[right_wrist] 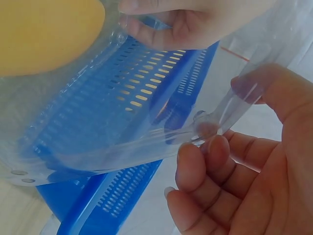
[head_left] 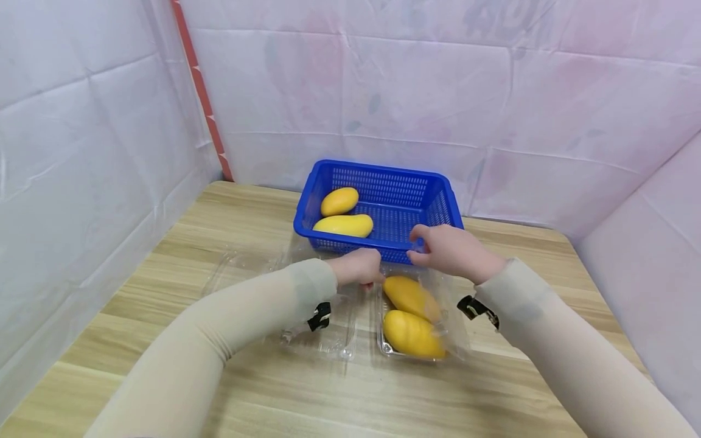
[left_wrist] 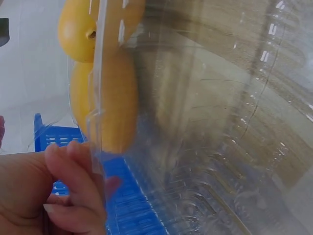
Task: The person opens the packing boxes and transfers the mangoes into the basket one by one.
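Note:
A clear plastic clamshell container (head_left: 381, 342) holds two yellow mangoes (head_left: 413, 334) on the table. My left hand (head_left: 357, 267) pinches its far left edge; in the right wrist view the left thumb and fingers meet at that rim. My right hand (head_left: 451, 252) is at the far right, above the front wall of a blue basket (head_left: 378, 165). In the right wrist view, my right hand (right_wrist: 244, 171) pinches the corner of the raised clear lid (right_wrist: 117, 156) between thumb and fingers. The left wrist view shows curled fingers of my left hand (left_wrist: 63, 186) beside clear plastic.
Behind the hands, the blue basket contains two more yellow mangoes (head_left: 344, 226) at its left end. Other clear plastic packaging (head_left: 328, 340) lies on the wooden table (head_left: 263, 395), left of the filled container and partly under my left forearm. Pale cloth walls (head_left: 416, 91) enclose the table.

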{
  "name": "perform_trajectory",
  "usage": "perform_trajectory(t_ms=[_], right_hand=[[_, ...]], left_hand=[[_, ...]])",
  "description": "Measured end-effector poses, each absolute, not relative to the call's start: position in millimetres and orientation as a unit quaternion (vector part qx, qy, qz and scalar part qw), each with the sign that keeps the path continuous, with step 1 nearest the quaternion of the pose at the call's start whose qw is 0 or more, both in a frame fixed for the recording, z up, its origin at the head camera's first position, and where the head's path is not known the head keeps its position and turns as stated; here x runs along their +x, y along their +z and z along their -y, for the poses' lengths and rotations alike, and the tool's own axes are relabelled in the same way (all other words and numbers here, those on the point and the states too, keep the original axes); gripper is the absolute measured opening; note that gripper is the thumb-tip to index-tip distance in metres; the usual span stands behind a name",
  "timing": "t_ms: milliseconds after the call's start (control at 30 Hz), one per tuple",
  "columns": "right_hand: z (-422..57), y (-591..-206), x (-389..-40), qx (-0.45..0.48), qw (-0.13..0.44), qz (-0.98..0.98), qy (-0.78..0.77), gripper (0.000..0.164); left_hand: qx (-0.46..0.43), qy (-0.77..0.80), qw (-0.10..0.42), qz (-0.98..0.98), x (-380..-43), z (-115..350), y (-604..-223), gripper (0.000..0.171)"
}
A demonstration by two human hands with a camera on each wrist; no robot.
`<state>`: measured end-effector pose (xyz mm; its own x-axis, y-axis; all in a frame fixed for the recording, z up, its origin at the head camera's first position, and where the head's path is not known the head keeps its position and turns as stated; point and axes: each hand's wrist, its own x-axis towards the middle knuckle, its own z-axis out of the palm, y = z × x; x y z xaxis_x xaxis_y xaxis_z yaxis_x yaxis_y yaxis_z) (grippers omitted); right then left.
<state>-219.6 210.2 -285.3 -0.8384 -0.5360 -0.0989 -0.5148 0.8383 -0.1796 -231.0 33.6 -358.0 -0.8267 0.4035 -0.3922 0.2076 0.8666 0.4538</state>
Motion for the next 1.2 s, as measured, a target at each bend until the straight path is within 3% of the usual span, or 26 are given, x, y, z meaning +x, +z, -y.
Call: perform_trajectory(t_ms=[800, 1200], right_hand=[[-231, -288, -213, -0.261, 0.068, -0.951, -0.148, 0.034], [-243, -288, -212, -0.254, 0.069, -0.95, -0.168, 0.032]], left_hand=[[0.124, 0.241, 0.287, -0.919, -235, -41, -369, 0.03], [0.13, 0.247, 0.279, -0.919, -233, -42, -366, 0.033]])
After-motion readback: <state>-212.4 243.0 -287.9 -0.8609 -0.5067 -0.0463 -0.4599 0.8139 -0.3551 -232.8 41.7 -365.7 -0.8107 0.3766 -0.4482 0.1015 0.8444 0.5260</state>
